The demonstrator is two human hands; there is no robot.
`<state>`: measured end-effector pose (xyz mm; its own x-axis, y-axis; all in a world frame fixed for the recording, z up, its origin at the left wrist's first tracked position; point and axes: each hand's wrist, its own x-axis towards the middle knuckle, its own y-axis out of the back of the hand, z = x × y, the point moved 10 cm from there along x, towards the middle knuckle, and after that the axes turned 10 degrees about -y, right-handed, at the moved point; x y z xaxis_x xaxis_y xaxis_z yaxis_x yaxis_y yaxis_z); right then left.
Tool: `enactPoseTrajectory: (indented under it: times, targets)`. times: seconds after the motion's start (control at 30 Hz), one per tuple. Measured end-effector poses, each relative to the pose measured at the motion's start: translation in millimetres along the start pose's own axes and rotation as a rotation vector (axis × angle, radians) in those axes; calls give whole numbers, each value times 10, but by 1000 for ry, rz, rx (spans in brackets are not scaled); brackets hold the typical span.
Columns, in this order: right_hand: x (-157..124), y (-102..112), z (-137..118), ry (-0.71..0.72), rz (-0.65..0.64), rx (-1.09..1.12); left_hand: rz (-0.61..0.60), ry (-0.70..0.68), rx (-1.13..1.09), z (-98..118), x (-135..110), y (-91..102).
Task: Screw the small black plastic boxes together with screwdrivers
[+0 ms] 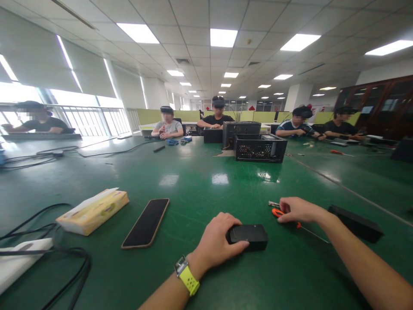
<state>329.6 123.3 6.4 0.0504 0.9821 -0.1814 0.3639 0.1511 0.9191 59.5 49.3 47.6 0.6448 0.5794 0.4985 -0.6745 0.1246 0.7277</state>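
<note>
My left hand (pixel 219 237), with a yellow-green watch strap at its wrist, is wrapped round the left end of a small black rectangular box (pixel 254 234) lying on the green table. To the right, my right hand (pixel 295 209) has its fingers closed over the handle of an orange screwdriver (pixel 277 212). The thin shaft points toward the lower right, and the hand covers the middle of the tool. Just beyond the fingertips is a small metal piece (pixel 274 204). A second long black block (pixel 356 224) rests beyond my right forearm.
On the left are a phone (pixel 146 224), a yellow tissue pack (pixel 93 211), black cables and a white power strip (pixel 22 258). Black metal computer cases (pixel 260 148) stand farther back on the green table (pixel 193 181). Several people sit around the far side.
</note>
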Motion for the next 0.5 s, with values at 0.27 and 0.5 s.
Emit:
enactPoseTrajectory:
  times: [0.27,0.5]
  targets:
    - [-300,144,-571,203,-64,544,4,-16,-1,22,1,-8]
    - [-652,491,-804,330,286,1374,8,-30,3,11,3,-13]
